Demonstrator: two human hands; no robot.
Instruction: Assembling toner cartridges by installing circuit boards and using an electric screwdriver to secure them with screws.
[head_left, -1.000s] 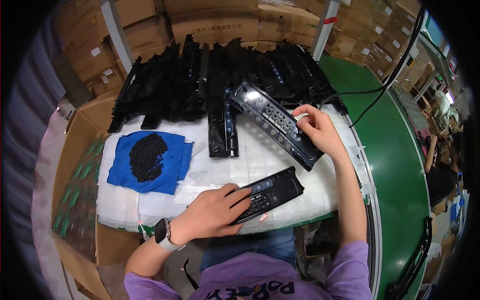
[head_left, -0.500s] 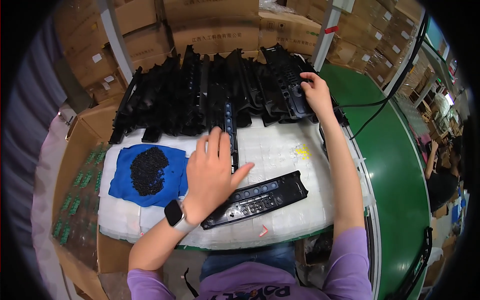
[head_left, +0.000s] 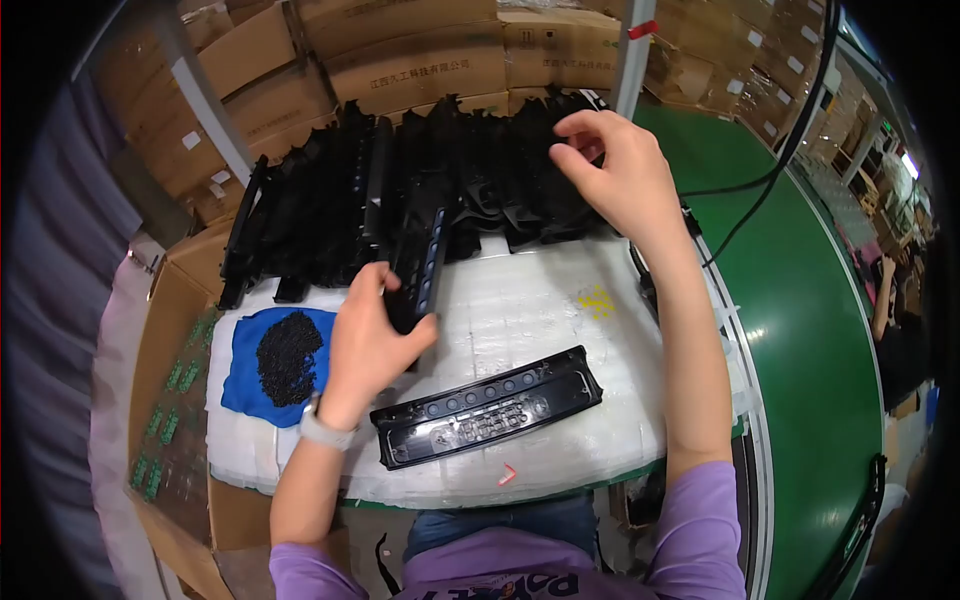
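My left hand (head_left: 372, 340) has its thumb and fingers around the near end of a long black plastic panel (head_left: 428, 268) with a row of round blue-grey recesses. The panel is tilted on edge, its far end against a heap of similar black panels (head_left: 330, 190). Over the right end of that heap is my right hand (head_left: 622, 165), thumb and fingers curved and apart with nothing visible between them. Another black panel (head_left: 488, 408), with round recesses and a cluster of small openings, lies crosswise on the white padded tabletop (head_left: 540, 290) nearest me.
Small black pieces (head_left: 288, 358) are heaped on a blue cloth (head_left: 243, 365) at left. Little yellow pieces (head_left: 597, 302) lie at right. Beside the table stands a cardboard box (head_left: 165, 300) holding green parts. Black cables (head_left: 745, 188) hang at right. Stacked cartons (head_left: 410, 75) stand behind.
My left hand has moved left and taken hold of the panel, which has tilted. My right hand has lifted off the panel at the heap's right end, which now lies lower.
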